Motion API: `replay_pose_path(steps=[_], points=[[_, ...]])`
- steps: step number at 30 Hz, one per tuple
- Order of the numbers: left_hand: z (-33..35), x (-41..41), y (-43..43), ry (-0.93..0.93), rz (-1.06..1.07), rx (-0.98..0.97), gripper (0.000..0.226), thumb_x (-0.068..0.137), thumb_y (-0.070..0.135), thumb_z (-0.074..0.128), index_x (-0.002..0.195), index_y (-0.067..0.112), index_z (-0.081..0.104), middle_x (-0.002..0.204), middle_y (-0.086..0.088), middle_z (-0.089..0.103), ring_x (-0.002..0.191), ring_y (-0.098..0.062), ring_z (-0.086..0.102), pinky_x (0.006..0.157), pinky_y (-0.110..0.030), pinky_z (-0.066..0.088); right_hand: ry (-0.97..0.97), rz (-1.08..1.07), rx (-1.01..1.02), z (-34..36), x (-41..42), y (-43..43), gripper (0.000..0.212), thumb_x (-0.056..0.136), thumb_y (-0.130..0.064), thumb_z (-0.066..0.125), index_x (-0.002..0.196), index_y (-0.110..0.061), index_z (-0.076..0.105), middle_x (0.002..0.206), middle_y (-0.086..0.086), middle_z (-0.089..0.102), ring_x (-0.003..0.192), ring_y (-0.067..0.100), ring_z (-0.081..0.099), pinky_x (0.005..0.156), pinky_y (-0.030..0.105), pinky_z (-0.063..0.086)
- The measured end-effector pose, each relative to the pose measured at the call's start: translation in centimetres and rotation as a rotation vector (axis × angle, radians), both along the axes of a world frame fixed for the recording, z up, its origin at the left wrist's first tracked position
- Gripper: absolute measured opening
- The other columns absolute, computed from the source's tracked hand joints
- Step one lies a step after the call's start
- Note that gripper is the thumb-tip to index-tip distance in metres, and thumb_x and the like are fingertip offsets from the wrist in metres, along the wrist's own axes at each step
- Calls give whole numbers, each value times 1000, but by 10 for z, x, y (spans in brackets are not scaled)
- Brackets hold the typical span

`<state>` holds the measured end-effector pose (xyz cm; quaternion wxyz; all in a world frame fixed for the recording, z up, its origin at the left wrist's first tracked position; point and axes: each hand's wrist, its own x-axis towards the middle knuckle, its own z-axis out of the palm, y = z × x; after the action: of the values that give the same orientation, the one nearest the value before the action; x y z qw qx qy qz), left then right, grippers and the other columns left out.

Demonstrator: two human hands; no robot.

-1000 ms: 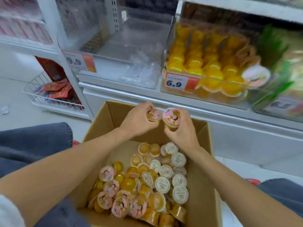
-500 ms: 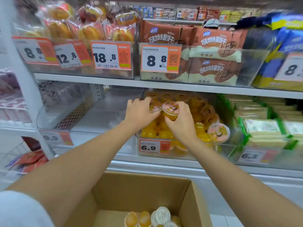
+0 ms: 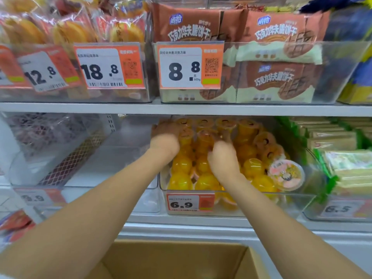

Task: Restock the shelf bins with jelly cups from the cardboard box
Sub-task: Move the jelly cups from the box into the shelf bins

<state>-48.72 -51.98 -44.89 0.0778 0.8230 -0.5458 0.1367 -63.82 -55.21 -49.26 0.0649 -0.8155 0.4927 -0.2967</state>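
Jelly cups (image 3: pixel 181 166), orange and packed close, fill the clear bin (image 3: pixel 261 204) marked 6.9 on the lower shelf, where a person kneeling at a cardboard box (image 3: pixel 171 260) reaches in with 2 bare arms. The left hand (image 3: pixel 165 141) is far back at the bin's left rear corner, and the right hand (image 3: pixel 221 160) is over the middle rows, its fingers curled against the lid of a cup. Motion blur hides both sets of fingertips, so it cannot be told whether either hand has a cup in its grip or has let go. The step in hand looks like seating fresh cups at the back of the bin. To do it well, each cup should go down upright, lid up, into a gap in its row, and the hands should come out without dragging the neighbours over or knocking the front cups against the wall. In view are 1 box, its contents out of sight, 1 stocked jelly bin, 1 price tag (image 3: pixel 190 203) on it, and 1 larger pink-lidded cup (image 3: pixel 286 174) lying tilted on its side at the bin's right. About 4 cups stand across the back row, but the full number is too blurred to count.
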Motion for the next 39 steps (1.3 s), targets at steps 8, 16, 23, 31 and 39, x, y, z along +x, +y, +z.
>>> replay_pose_path(steps=[8,16,23,31,39], points=[[-6,9,3,181,-34,-19,37,82,17,59,117,26,65,115,-5,60,117,-29,43,92,-37,46,-24,15,87,0,-3,5,34,90,-11,52,123,-7,57,117,17,64,102,37,61,81,40,51],[-2,-8,42,444,-123,-260,28,63,29,54,84,19,70,86,-7,67,81,-29,63,70,-40,57,-65,-24,-79,9,-7,13,41,85,-14,55,125,-15,62,128,9,60,120,32,48,100,41,37],[-19,-37,132,563,-169,-388,11,84,24,64,75,21,58,62,10,52,69,-16,54,62,-30,43,-191,170,-158,-4,-32,93,15,85,-14,58,96,-17,68,94,0,63,85,18,58,68,29,43],[-116,-42,233,658,-142,52,12,83,24,65,75,22,57,62,11,51,66,-16,53,61,-31,42,43,421,172,-94,-37,187,20,86,-16,57,104,-13,67,102,3,62,90,23,60,74,34,48],[-286,1,319,683,196,790,8,88,18,59,87,25,55,92,3,58,88,-17,58,77,-22,45,530,555,723,-245,-37,242,24,87,-12,51,105,-16,66,106,5,65,94,26,62,78,40,55]])
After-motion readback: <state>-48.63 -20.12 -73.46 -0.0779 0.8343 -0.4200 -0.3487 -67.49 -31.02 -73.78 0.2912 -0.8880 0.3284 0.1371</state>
